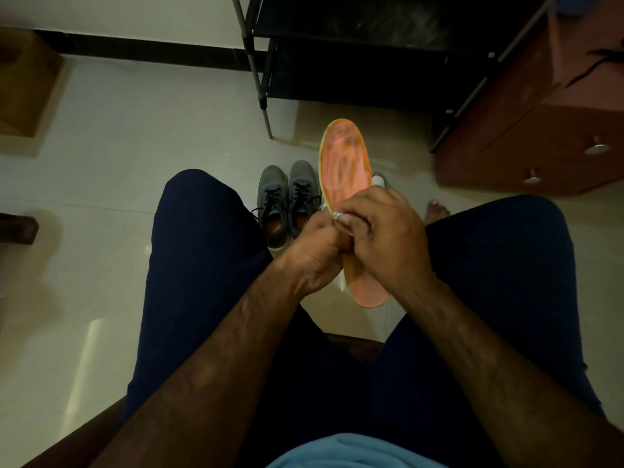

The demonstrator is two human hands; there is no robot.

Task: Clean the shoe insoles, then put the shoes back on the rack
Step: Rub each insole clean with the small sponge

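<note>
While the left hand (314, 255) grips the insole (344, 163) steady, the right hand (381, 238) pinches a white wipe (339, 216) against it, apparently to scrub.

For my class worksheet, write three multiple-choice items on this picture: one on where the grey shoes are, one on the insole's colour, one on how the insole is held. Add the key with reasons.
1. Where does the pair of grey shoes stand?
A. On a table
B. On the floor
C. In a drawer

2. What colour is the insole?
A. Orange
B. Blue
C. Black

3. How is the insole held?
A. It lies loose on the floor
B. It sits inside a shoe
C. The left hand and right hand both grip it

Key:
1 B, the shoes stand side by side on the pale tiles between the person's legs.
2 A, its upturned face is orange.
3 C, fingers of both hands curl round its middle, above the floor.
</note>
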